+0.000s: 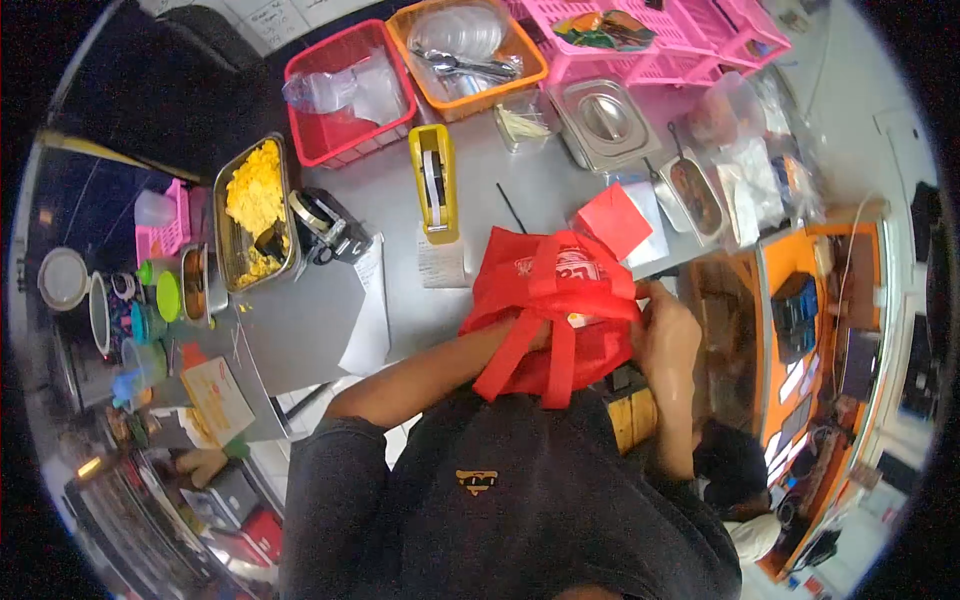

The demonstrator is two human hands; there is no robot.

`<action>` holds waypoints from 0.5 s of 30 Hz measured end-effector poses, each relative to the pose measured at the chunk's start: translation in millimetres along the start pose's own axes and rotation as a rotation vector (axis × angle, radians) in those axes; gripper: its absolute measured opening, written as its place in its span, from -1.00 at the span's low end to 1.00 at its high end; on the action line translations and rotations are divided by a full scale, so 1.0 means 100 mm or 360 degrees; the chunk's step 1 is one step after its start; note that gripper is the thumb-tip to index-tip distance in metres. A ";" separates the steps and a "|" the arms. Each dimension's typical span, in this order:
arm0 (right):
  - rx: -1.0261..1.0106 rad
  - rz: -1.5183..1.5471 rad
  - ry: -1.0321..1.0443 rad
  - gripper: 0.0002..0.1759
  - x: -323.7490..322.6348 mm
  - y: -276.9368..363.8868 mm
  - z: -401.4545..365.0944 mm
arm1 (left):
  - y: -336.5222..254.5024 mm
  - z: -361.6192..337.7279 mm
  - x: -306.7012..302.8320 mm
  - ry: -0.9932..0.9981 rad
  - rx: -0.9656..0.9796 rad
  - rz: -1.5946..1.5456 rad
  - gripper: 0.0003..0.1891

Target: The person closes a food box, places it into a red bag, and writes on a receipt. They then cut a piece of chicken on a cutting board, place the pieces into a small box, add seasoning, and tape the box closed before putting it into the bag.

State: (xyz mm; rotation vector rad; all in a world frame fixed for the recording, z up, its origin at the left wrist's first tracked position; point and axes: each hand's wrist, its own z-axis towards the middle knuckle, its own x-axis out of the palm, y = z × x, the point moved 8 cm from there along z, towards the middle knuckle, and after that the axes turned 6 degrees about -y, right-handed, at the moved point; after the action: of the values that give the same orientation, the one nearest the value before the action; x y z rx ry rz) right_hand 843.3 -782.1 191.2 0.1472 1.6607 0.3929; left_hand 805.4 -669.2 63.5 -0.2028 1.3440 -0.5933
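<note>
A red fabric tote bag (590, 355) with two loop handles is held in front of my chest, at the table's near edge. My left forearm (430, 375) reaches across into the bag's opening, and the fingers of that hand are hidden inside. At the bag's right rim, my right hand (668, 335) is closed with its fingers curled on the red fabric. Something small with white and orange shows inside the opening. Just beyond the bag lies a red paper square (614, 222) over a white sheet.
A yellow tape dispenser (445, 222), a black tape dispenser (335, 235) and paper slips (368, 310) lie on the steel table. Left stands a metal tray (225, 260) of yellow food. Baskets (300, 105) and a lidded steel pan (572, 140) line the back. Another person's hand (203, 465) shows lower left.
</note>
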 end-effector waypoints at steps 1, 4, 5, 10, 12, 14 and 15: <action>-0.0172 -0.0012 -0.0086 -0.72 -0.05 0.10 0.03 | 0.03 0.03 0.03 0.0010 -0.0030 -0.0011 -0.46; -0.0684 0.0195 0.0048 -0.69 0.07 0.46 0.04 | 0.16 0.07 0.04 0.0042 -0.0122 -0.0071 -0.47; -0.0873 0.0498 0.0166 -0.70 0.23 0.56 0.02 | 0.18 0.05 0.04 0.0055 -0.0152 -0.0099 -0.47; -0.1099 0.0549 0.0562 -0.80 0.95 0.62 -0.02 | 0.33 -0.32 -0.24 0.0108 -0.0372 -0.0375 -0.49; -0.1054 0.0405 0.0658 -0.80 1.08 0.61 0.02 | 0.37 -0.61 -0.64 0.0096 -0.0479 -0.0500 -0.49; -0.1026 0.0102 0.1171 -0.73 1.38 0.56 -0.10 | 0.32 -0.79 -1.04 0.0076 -0.0532 -0.0537 -0.50; -0.1028 0.0100 0.1181 -0.73 1.41 0.61 -0.10 | 0.36 -0.85 -1.32 -0.0080 -0.0763 -0.0268 -0.48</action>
State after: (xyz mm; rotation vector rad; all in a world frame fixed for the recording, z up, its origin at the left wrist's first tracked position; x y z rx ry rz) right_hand 806.5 -681.5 80.4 -0.4851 2.1516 1.1046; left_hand 721.0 -555.7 139.3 -0.7217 1.4123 -0.3932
